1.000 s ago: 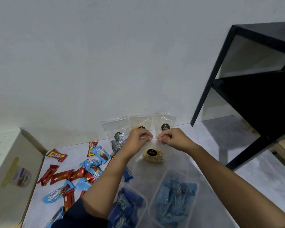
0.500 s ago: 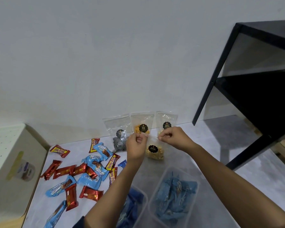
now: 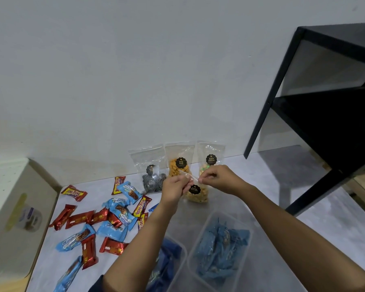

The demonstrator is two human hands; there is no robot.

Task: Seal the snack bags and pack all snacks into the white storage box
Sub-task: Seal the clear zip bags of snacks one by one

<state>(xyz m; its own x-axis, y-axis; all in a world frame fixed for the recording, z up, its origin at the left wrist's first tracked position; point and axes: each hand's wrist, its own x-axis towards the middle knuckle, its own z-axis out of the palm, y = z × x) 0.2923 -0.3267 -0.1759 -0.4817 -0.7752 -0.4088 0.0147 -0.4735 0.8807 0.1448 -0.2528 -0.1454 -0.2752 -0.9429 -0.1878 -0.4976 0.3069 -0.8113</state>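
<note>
Light dim, cool, diffuse; soft shadow of black shelf (image 3: 325, 114) on counter (image 3: 268, 165) & wall (image 3: 135, 60), faint glare on clear snack bags (image 3: 179, 150), wide-angle bend at frame edges, focus soft nr bottom edge.

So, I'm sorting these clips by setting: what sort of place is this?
Probably a plain room at home, not a shop: a bare white wall, an open black metal shelf unit, and wrapped snack bars scattered on a pale grey marbled surface.
</note>
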